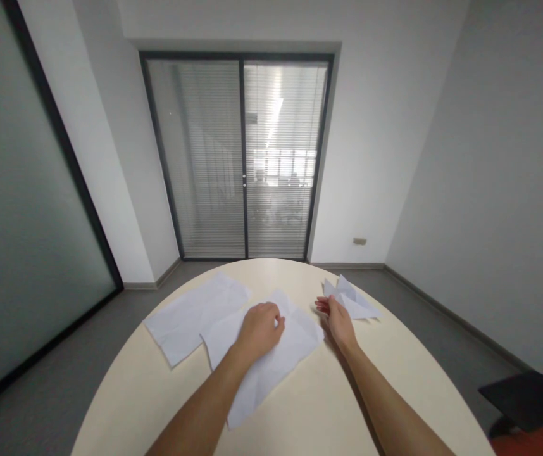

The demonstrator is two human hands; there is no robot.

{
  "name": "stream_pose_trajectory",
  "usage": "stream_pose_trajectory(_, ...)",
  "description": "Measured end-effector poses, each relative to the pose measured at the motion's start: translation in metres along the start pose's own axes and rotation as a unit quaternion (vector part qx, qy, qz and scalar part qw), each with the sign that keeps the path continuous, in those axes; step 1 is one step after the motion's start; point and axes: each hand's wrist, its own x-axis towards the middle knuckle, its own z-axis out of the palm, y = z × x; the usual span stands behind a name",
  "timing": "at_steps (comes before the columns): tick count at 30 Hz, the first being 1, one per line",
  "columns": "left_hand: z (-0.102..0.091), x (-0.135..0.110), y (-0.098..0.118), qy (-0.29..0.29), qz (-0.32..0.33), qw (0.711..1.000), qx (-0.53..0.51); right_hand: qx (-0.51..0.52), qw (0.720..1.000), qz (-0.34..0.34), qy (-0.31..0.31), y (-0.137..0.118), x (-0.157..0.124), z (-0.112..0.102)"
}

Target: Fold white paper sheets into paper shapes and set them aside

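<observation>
Over the middle white paper sheet (290, 351), my left hand (259, 329) is loosely curled, thumb near the bent index finger. Nothing shows between those fingers, though the palm side is hidden. The sheet is creased, lies at a slant and is partly covered by the left hand and forearm. My right hand (338, 322) is to the right of that sheet, its palm turned inward and its fingers stretched leftward, holding nothing. Just behind it is a folded, crumpled piece of white paper (354, 303), with corners standing up. A second flat paper sheet (195, 316) lies to the left, touching or overlapping the middle one.
The papers lie on a pale round table (148, 405). A dark chair part (530, 399) stands at the lower right, off the table's edge. Beyond the table are a glazed door (205, 158) with blinds, white walls and a wall socket (359, 241).
</observation>
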Motion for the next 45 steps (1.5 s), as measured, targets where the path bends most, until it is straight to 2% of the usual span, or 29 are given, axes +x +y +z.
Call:
stream_pose_trajectory(2, -0.001, 0.003, -0.028, 0.044, -0.064, 0.995, 0.066, -0.035, 0.998, -0.058, 0.0, -0.012, -0.008, 0.001)
stream_pose_trajectory(4, 0.002, 0.003, -0.057, 0.049, -0.155, 0.98, 0.118, -0.078, 0.99, -0.109, -0.039, -0.026, -0.02, 0.006)
stream_pose_trajectory(6, 0.006, -0.001, -0.082, 0.025, -0.232, 0.964, 0.124, -0.111, 0.974, -0.162, -0.117, -0.039, -0.034, 0.015)
stream_pose_trajectory(8, 0.009, -0.005, -0.1, -0.015, -0.315, 0.945, 0.088, -0.158, 0.935, -0.216, -0.235, -0.046, -0.046, 0.024)
stream_pose_trajectory(9, 0.009, -0.007, -0.107, -0.024, -0.343, 0.935, 0.082, -0.187, 0.912, -0.218, -0.294, -0.048, -0.051, 0.028)
stream_pose_trajectory(11, 0.007, -0.008, -0.116, -0.01, -0.396, 0.915, 0.081, -0.247, 0.886, -0.174, -0.351, -0.05, -0.057, 0.031)
stream_pose_trajectory(15, -0.001, -0.004, -0.12, -0.011, -0.449, 0.892, 0.045, -0.325, 0.872, -0.095, -0.354, -0.059, -0.061, 0.029)
stream_pose_trajectory(17, -0.002, 0.0, -0.113, -0.002, -0.434, 0.899, 0.056, -0.361, 0.867, -0.088, -0.333, -0.067, -0.063, 0.029)
stream_pose_trajectory(18, -0.001, 0.003, -0.107, 0.011, -0.404, 0.912, 0.071, -0.381, 0.866, -0.095, -0.31, -0.072, -0.065, 0.031)
stream_pose_trajectory(20, 0.005, 0.007, -0.09, 0.032, -0.31, 0.945, 0.102, -0.408, 0.871, -0.117, -0.248, -0.076, -0.068, 0.037)
stream_pose_trajectory(22, 0.015, 0.007, -0.069, 0.026, -0.197, 0.976, 0.093, -0.41, 0.881, -0.122, -0.201, -0.073, -0.069, 0.043)
stream_pose_trajectory(24, 0.029, 0.004, -0.05, -0.012, -0.128, 0.989, 0.07, -0.394, 0.886, -0.137, -0.203, -0.062, -0.066, 0.048)
stream_pose_trajectory(26, 0.042, -0.001, -0.035, -0.058, -0.061, 0.995, 0.049, -0.393, 0.883, -0.116, -0.229, -0.049, -0.06, 0.05)
stream_pose_trajectory(27, 0.047, -0.003, -0.03, -0.06, -0.04, 0.996, 0.048, -0.393, 0.882, -0.104, -0.239, -0.043, -0.057, 0.05)
stream_pose_trajectory(31, 0.056, -0.009, -0.024, -0.045, -0.05, 0.996, 0.057, -0.407, 0.88, -0.069, -0.237, -0.029, -0.045, 0.051)
stream_pose_trajectory(34, 0.055, -0.009, -0.024, -0.031, -0.051, 0.997, 0.058, -0.417, 0.883, -0.052, -0.211, -0.027, -0.041, 0.054)
stream_pose_trajectory(39, 0.051, -0.012, -0.022, -0.047, -0.022, 0.997, 0.049, -0.43, 0.88, -0.016, -0.199, -0.026, -0.037, 0.055)
stream_pose_trajectory(45, 0.048, -0.013, -0.019, -0.044, -0.019, 0.998, 0.032, -0.425, 0.887, -0.023, -0.179, -0.024, -0.037, 0.051)
